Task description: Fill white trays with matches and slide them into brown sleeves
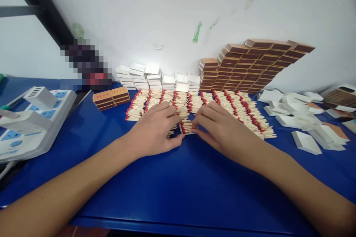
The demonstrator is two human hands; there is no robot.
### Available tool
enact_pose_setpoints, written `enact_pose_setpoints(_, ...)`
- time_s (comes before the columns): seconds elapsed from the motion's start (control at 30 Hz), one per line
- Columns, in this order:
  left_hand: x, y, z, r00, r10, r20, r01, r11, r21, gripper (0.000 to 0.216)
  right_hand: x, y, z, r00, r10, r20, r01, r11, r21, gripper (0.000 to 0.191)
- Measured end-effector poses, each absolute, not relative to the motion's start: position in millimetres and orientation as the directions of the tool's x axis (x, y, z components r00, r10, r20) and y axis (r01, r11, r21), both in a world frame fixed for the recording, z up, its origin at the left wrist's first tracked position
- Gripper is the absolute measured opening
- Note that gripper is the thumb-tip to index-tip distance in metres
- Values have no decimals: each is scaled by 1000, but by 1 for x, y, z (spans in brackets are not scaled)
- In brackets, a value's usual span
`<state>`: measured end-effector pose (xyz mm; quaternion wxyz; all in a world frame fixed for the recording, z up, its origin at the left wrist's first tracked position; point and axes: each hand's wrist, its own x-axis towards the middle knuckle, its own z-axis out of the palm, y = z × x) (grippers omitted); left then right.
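Note:
A small white matchbox tray (182, 127) with red-headed matches lying in it sits between my hands on the blue table. My left hand (157, 127) grips its left end between thumb and fingers. The curled fingers and thumb of my right hand (215, 127) close on its right end, hiding that part. Just behind both hands, rows of loose matches (225, 103) are spread out with red heads in bands. More matches show under my left palm, partly covered.
Against the wall stand white trays (139, 76) and a tall stack of brown matchboxes (244, 68). Orange matchboxes (111, 98) lie at left, near a power strip (44, 126) with plugged-in adapters. Loose white trays (306, 142) are scattered at right. The table's front edge (178, 226) is close.

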<state>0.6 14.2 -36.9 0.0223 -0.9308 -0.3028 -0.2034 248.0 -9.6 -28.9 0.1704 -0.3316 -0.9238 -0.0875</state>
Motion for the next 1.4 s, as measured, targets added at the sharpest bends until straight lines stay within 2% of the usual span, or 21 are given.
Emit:
enact_pose_setpoints(0.73, 0, 13, -37, 743, 535, 402, 546, -832, 98, 22, 251, -8, -30, -641, 653, 404, 654, 740, -159, 10)
enact_pose_setpoints(1.4, -2, 14, -39, 754, 490, 437, 482, -865, 139, 24, 244, -10, -38, -601, 695, 394, 646, 713, -272, 9)
